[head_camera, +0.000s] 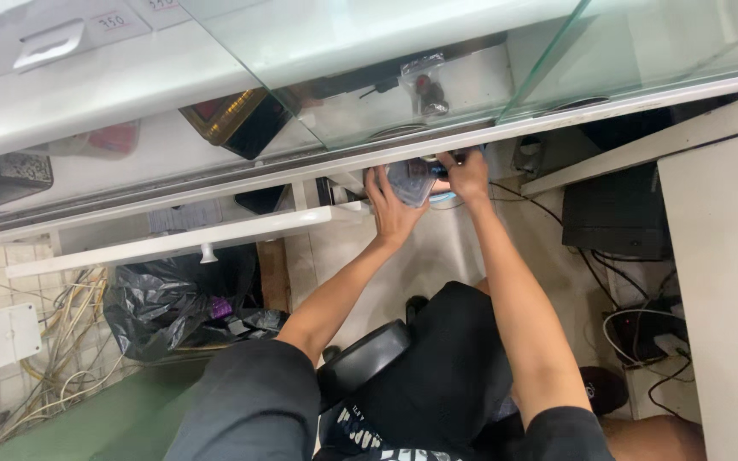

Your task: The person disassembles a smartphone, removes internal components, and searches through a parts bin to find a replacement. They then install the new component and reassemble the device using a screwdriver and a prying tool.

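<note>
Close to us, our two bare arms reach out over a black chair point(437, 376). Our left hand point(393, 209) has its fingers spread wide, and its palm lies flat on the side of a small clear packet point(410, 181). Our right hand point(468, 175) has its fingers curled round the other side of the packet, just under the edge of the glass case point(403, 102). So the packet sits between both grips, up at the lip of the white desk point(215, 183).

We think the packet is light and a bit soft, and its shiny skin could slip. Holding it on both flat sides, as we do here, looks like the best way. We cannot tell what is inside it.

Left of the grips, a white shelf point(190, 239) sticks out. Below it lies a black rubbish bag point(172, 299) by a heap of pale wires point(61, 341). Right of the grips, a black box point(617, 213) sits under the desk with more cables. Past the grips, behind the glass, lies a small bagged thing point(427, 90) and a dark box with gold trim point(237, 119).
</note>
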